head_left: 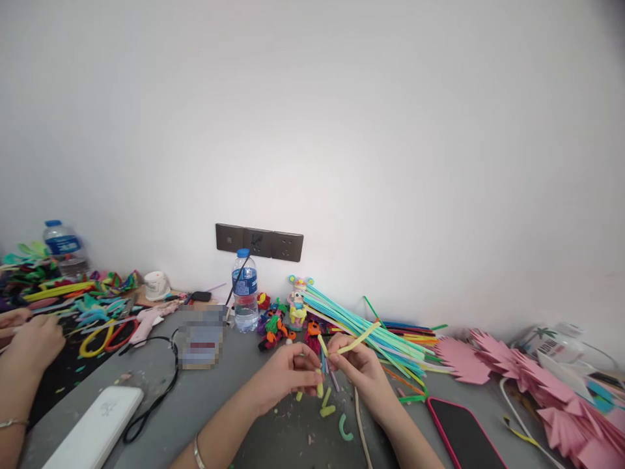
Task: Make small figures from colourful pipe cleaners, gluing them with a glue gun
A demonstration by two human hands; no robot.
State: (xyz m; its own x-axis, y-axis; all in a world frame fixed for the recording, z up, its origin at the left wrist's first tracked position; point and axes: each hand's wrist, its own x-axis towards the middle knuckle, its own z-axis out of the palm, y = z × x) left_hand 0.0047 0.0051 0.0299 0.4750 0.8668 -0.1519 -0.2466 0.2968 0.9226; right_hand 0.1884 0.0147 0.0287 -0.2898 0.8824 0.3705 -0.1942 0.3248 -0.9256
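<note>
My right hand (359,368) pinches a pale yellow pipe cleaner (361,337), bent near the fingertips, its long end pointing up to the right. Just beside it, my left hand (293,374) has thumb and fingers closed on a short yellow piece of pipe cleaner (319,384). Below the hands lie cut yellow pieces (327,410) and a curved green piece (345,428). A bundle of turquoise pipe cleaners (371,329) stretches behind my right hand. Colourful pipe cleaner figures (274,329) and a small figurine (297,306) stand beyond my left hand.
A water bottle (245,293) stands by the wall sockets (258,242). Left are a white power bank (92,430), black cable (176,378), scissors (117,337), pink glue gun (146,322) and another person's hands (36,335). Right are a phone (463,433) and folded pink paper (517,365).
</note>
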